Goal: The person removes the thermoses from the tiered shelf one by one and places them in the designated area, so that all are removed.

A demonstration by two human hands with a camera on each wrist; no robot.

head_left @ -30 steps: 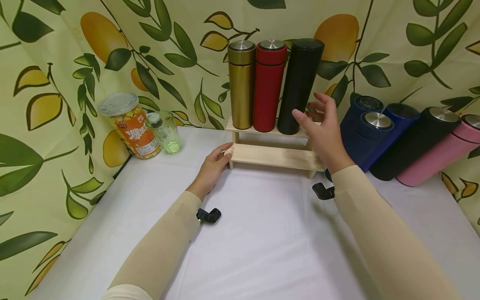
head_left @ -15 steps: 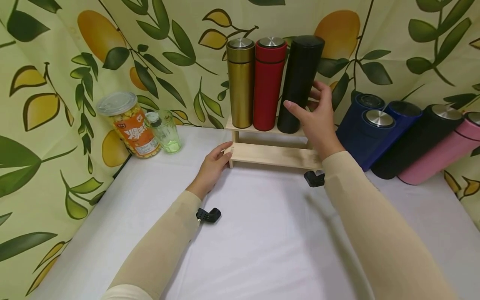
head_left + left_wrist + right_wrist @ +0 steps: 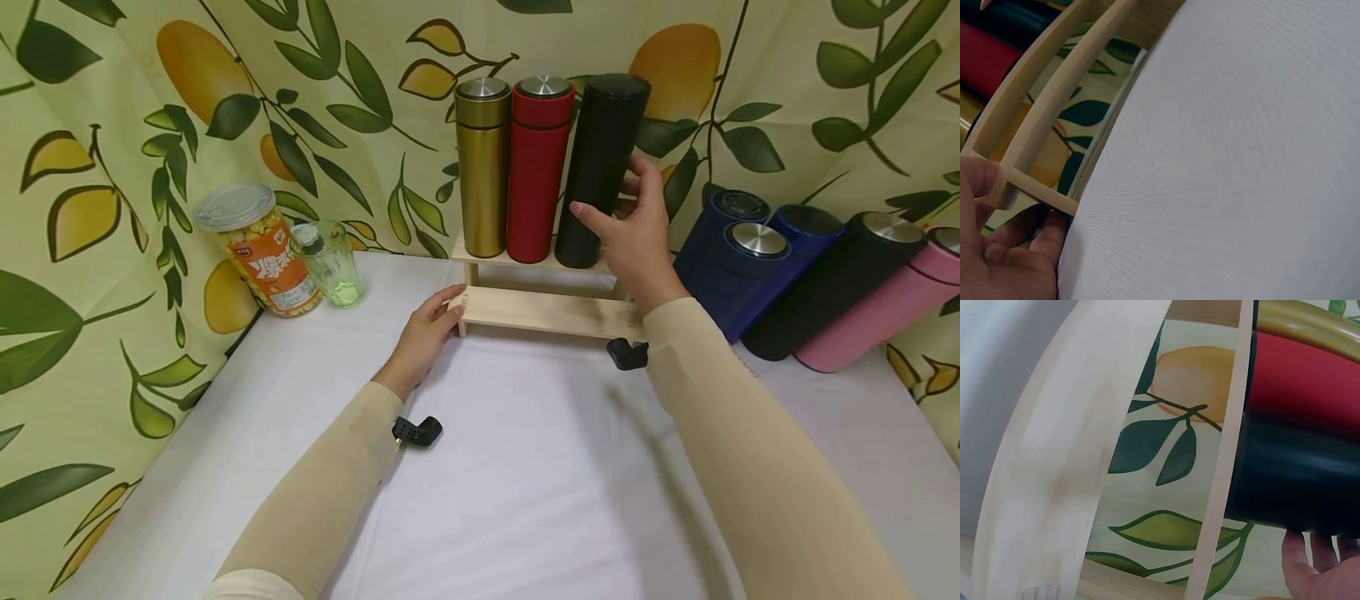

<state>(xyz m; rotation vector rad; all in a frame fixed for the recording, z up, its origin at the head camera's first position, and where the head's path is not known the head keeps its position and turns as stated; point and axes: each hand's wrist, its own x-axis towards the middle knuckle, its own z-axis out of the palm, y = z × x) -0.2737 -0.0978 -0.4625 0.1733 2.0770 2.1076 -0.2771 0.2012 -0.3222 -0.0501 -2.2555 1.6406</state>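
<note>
A two-tier wooden rack (image 3: pixel 551 311) stands at the back of the table. Its upper tier bears a gold thermos flask (image 3: pixel 483 179), a red one (image 3: pixel 536 175) and a black thermos flask (image 3: pixel 600 167), which leans right in the head view. My right hand (image 3: pixel 637 237) holds the black flask, thumb across its front; in the right wrist view the fingers (image 3: pixel 1297 553) pass behind its side. My left hand (image 3: pixel 423 333) grips the left end of the rack's lower tier, and in the left wrist view its thumb (image 3: pixel 979 175) lies on the wood, other fingers curled beneath.
At right stand several other flasks, among them a navy one (image 3: pixel 746 267), a black one (image 3: pixel 832 283) and a pink one (image 3: pixel 885 308). A popcorn jar (image 3: pixel 262 258) and a green glass (image 3: pixel 333 267) stand at left. A leaf-patterned curtain (image 3: pixel 330 125) hangs behind the white tabletop (image 3: pixel 487 483).
My right hand has moved left and slightly up, from beside the black flask onto it. The left hand has stayed on the rack; the flasks stand as before.
</note>
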